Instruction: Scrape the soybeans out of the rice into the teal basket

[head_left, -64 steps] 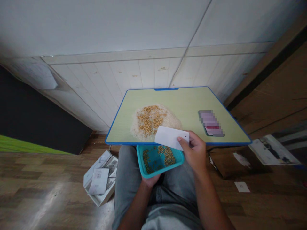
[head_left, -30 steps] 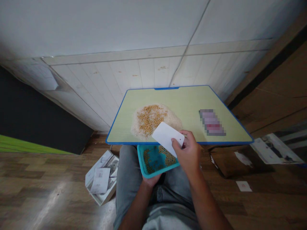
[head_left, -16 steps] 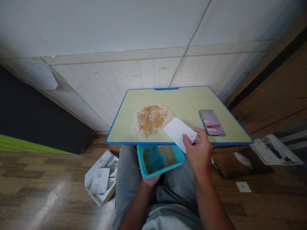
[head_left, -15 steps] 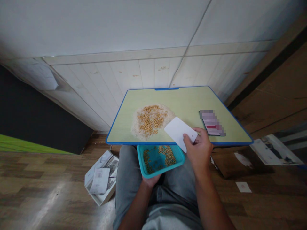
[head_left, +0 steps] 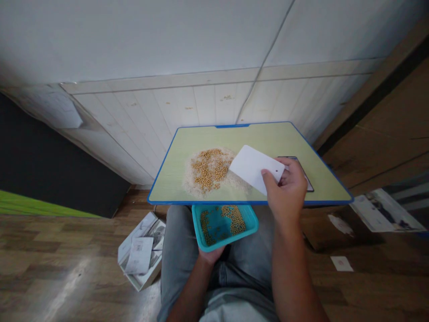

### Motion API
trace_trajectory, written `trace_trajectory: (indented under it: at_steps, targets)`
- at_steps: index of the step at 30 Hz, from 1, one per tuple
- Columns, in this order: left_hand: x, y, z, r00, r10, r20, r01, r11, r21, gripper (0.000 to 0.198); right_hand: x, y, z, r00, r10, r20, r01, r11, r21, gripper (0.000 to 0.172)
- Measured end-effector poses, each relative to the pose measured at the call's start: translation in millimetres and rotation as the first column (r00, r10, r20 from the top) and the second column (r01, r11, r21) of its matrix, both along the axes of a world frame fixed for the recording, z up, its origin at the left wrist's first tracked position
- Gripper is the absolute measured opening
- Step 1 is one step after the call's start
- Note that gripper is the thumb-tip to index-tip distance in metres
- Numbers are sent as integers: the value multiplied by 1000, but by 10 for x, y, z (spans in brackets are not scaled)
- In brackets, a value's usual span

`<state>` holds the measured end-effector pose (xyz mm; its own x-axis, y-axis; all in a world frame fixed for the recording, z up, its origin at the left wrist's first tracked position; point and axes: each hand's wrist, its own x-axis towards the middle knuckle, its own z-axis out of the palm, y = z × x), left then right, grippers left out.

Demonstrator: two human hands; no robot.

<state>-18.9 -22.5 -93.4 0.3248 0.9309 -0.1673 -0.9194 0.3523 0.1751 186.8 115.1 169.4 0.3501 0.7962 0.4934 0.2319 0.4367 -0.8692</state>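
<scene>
My right hand [head_left: 288,183] pinches a white card [head_left: 255,166] with a small hole near one corner. The card's far edge reaches the right side of a pile of golden beads [head_left: 209,167] mixed with pale grains [head_left: 195,188] that look like rice. From below, my left hand [head_left: 212,255] grips a teal plastic tray [head_left: 221,245], its fingers mostly hidden underneath. The tray sits above my lap, just under the table's near edge, with golden beads [head_left: 236,222] gathered mostly at its right and left sides.
The small table [head_left: 268,134] has a blue rim and stands against the wall. A phone [head_left: 306,181] lies on it, partly behind my right hand. An open white box [head_left: 142,255] with papers is on the floor at left; a cardboard box [head_left: 325,228] sits below right.
My right hand has moved up and to the right with the card, covering part of the phone. The left hand and tray have stayed nearly still.
</scene>
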Motion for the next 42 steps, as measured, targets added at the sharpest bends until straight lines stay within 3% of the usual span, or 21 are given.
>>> trace_trajectory:
  at_steps: [10, 15, 20, 28, 42]
  targets:
    - [-29, -20, -12, 996, 72, -44, -75, 995, -67, 76, -229, -154, -233, 1000, 23, -8, -23, 999, -29, 19]
    - [-4, -7, 33, 996, 84, -36, -86, 995, -58, 71, -255, -167, -226, 999, 19, -38, -23, 994, -107, 32]
    - [-1, -16, 29, 997, 72, -42, -74, 996, -55, 76, -281, -143, -323, 989, 101, -107, -116, 982, -149, 42]
    - [-1, 16, 49, 996, 72, -44, -74, 996, -48, 74, -294, -114, -394, 986, 162, -26, -164, 978, -127, 30]
    - [-16, 36, 123, 997, 38, -62, -40, 999, -27, 82, -278, -76, -457, 976, 216, 13, -213, 967, -138, 29]
